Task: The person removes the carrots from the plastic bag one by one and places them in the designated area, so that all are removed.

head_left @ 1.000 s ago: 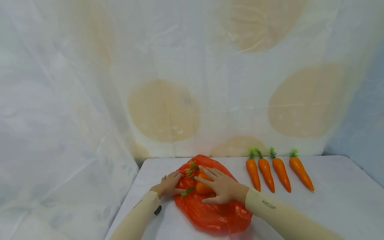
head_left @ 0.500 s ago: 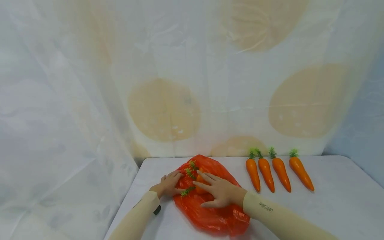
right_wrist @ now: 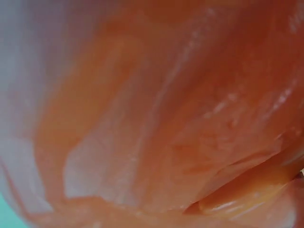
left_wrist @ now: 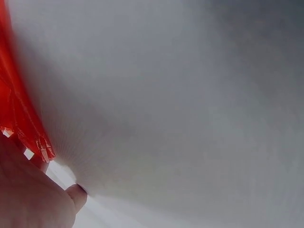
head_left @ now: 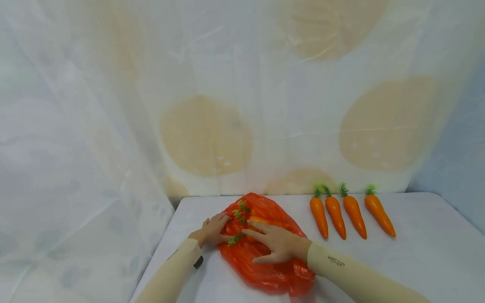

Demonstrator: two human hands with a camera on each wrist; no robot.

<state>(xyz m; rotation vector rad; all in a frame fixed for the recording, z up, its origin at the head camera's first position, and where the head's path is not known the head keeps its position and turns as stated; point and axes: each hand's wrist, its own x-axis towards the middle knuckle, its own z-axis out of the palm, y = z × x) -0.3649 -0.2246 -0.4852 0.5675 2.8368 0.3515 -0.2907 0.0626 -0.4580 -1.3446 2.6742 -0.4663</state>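
Note:
A crumpled red plastic bag (head_left: 246,263) lies on the table between both hands. Green leafy carrot tops (head_left: 238,215) stick out at its left side. My right hand (head_left: 279,244) rests on the bag with fingers spread over orange carrot bodies (head_left: 258,219), mostly hidden by the hand and film. In the right wrist view, a smooth orange carrot (right_wrist: 247,192) shows beside the blurred film. My left hand (head_left: 213,230) rests at the bag's left edge, its thumb reaching toward the nearest green top. The left wrist view shows the bag's edge (left_wrist: 28,128) by its fingers.
Several orange carrots (head_left: 352,216) with green tops lie in a row on the white table (head_left: 413,252), right of the bag. A white curtain with tan circles (head_left: 206,136) hangs behind the table. A small dark object (head_left: 198,262) shows under the left wrist.
My right hand has slid slightly left and toward me on the bag. Less bare orange shows beneath it, with red film now over more of it. My left hand stays put.

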